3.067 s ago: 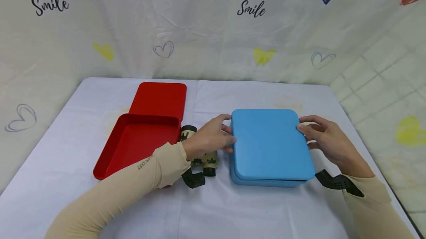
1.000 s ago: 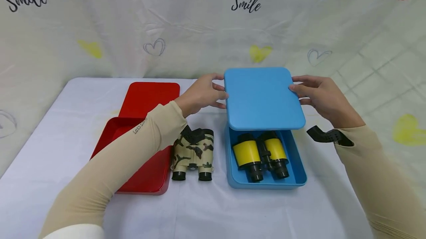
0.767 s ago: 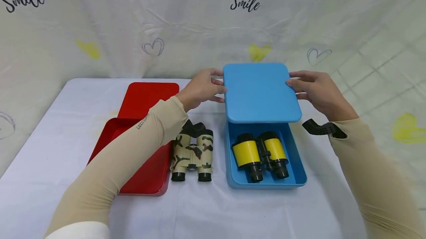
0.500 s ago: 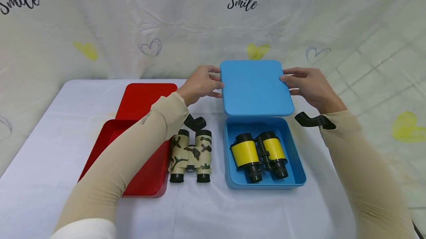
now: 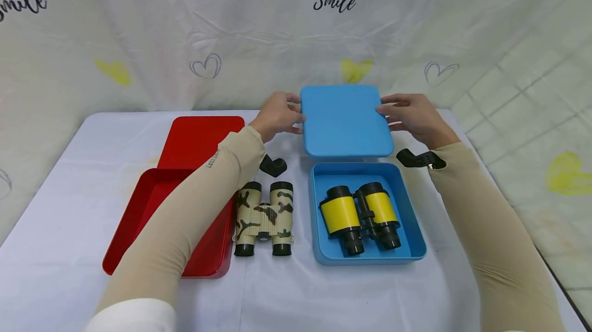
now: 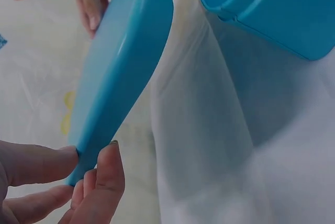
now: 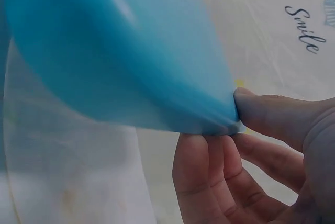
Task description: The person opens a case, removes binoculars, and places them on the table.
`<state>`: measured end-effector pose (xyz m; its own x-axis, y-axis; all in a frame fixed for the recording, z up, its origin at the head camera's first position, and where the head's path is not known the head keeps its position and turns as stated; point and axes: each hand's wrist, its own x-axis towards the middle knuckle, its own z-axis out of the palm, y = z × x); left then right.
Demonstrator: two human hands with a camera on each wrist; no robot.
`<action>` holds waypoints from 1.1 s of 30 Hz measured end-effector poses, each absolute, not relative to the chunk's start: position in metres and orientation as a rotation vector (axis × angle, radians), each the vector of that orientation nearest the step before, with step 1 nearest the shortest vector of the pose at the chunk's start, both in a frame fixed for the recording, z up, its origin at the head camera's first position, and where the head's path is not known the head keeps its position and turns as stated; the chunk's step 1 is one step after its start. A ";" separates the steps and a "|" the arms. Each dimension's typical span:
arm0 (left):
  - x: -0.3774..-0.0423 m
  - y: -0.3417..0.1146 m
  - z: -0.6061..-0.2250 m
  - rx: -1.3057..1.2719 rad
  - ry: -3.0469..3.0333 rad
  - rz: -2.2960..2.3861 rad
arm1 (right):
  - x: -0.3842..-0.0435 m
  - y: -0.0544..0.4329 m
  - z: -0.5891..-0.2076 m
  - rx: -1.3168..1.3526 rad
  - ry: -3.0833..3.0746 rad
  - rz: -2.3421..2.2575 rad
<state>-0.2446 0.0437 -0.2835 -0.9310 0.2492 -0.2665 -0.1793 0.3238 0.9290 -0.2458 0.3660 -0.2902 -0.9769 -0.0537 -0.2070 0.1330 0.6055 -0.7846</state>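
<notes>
A blue square box lid hangs behind its blue box, held level-ish between two hands. My left hand pinches the lid's left edge; in the left wrist view, thumb and fingers grip its rim. On the opposite edge my right hand pinches with thumb above and fingers below, as the right wrist view shows. Below the lid stands the blue box, uncovered. Inside it lie yellow-and-black binoculars, slightly tilted.
Camouflage binoculars lie on the white-covered table, between the boxes. A red box stands at left with its red lid behind it; my left sleeve covers part of both. A printed curtain hangs behind the table.
Both hands have lifted the blue lid off the box and carried it backward, uncovering the yellow binoculars. Over the last half second it has shifted slightly left and away.
</notes>
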 end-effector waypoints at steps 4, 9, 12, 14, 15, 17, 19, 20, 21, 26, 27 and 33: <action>-0.249 0.045 -0.292 0.047 2.230 1.631 | -0.252 0.367 -0.297 0.066 2.622 -1.275; -0.255 0.046 -0.300 0.036 2.207 1.637 | -0.258 0.368 -0.306 0.066 2.596 -1.247; -0.259 0.048 -0.304 0.035 2.209 1.632 | -0.261 0.369 -0.310 0.064 2.575 -1.246; -0.261 0.049 -0.307 0.032 2.223 1.624 | -0.264 0.369 -0.312 0.067 2.563 -1.244; -0.262 0.050 -0.309 0.030 2.233 1.618 | -0.265 0.369 -0.313 0.069 2.556 -1.243; -0.263 0.051 -0.312 0.025 2.255 1.601 | -0.266 0.368 -0.315 0.080 2.538 -1.244; -0.263 0.051 -0.316 0.020 2.270 1.585 | -0.268 0.368 -0.317 0.090 2.515 -1.245; -0.263 0.051 -0.318 0.018 2.278 1.571 | -0.269 0.368 -0.319 0.096 2.503 -1.242; -0.263 0.052 -0.320 0.017 2.281 1.563 | -0.269 0.369 -0.321 0.104 2.493 -1.238; -0.263 0.053 -0.328 0.018 2.312 1.500 | -0.270 0.370 -0.327 0.103 2.459 -1.208; -0.264 0.053 -0.329 0.024 2.324 1.483 | -0.270 0.370 -0.328 0.098 2.457 -1.202; -0.264 0.057 -0.335 0.039 2.382 1.348 | -0.267 0.370 -0.327 0.077 2.438 -1.181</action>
